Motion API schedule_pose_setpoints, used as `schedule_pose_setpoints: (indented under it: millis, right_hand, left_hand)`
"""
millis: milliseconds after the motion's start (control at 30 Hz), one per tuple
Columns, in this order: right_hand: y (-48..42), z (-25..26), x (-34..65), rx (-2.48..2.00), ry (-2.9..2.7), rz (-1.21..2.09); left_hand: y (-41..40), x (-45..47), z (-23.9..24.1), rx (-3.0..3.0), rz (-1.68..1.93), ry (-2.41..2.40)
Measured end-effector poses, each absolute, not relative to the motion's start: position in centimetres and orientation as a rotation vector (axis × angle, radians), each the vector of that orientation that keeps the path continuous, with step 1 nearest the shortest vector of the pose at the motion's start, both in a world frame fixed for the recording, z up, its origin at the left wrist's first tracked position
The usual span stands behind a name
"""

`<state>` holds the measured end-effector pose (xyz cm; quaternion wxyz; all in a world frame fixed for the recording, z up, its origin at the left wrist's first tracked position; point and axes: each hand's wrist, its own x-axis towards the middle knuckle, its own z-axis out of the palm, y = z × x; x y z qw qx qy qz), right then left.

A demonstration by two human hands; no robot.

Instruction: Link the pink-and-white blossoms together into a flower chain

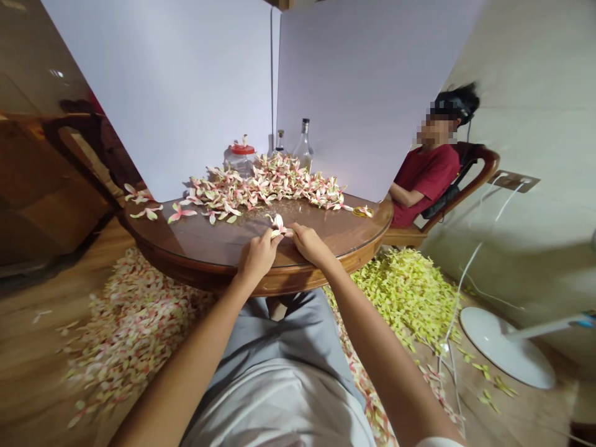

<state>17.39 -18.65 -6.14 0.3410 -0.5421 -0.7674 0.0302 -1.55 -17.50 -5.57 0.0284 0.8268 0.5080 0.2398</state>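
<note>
We see both bare hands meeting at the near edge of a round brown wooden table with a glass top (338, 231), the left hand (257, 256) and the right hand (310, 245) close together. Between them, a small pale pink-and-cream flower (278, 223) stands up from the fingertips, just above the table. Both grips look closed on it, pinching it from either side, though the fingers hide part of it. Farther across the table lies a wide heap of pink-and-cream flowers (265, 186), spreading left and right, with a few loose blooms nearer the left edge. Behind the heap stand a clear jar with a red lid (241, 160), a small slim bottle (279, 143) and a clear glass bottle with a metal cap (303, 148), all against two upright white boards (177, 93). To the far right, a seated person in a dark red T-shirt (426, 177) leans back in a curved wooden chair (479, 162). On the floor below the table, a pale pink-and-cream drift of flowers (130, 329) lies to the near left, and a yellow-green pile of flowers (405, 298) lies to the near right, beside a white cable (459, 310) and a round white fan base (503, 347)
</note>
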Motion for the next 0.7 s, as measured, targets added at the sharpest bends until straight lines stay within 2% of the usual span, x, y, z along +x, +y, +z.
schedule_pose_setpoints:
  millis: [700]
  right_hand:
    - [-19.9,-5.6,16.8,-1.406,-1.967,0.133]
  left_hand:
    - [-17.5,-1.3,-5.7,2.469,0.742,1.617]
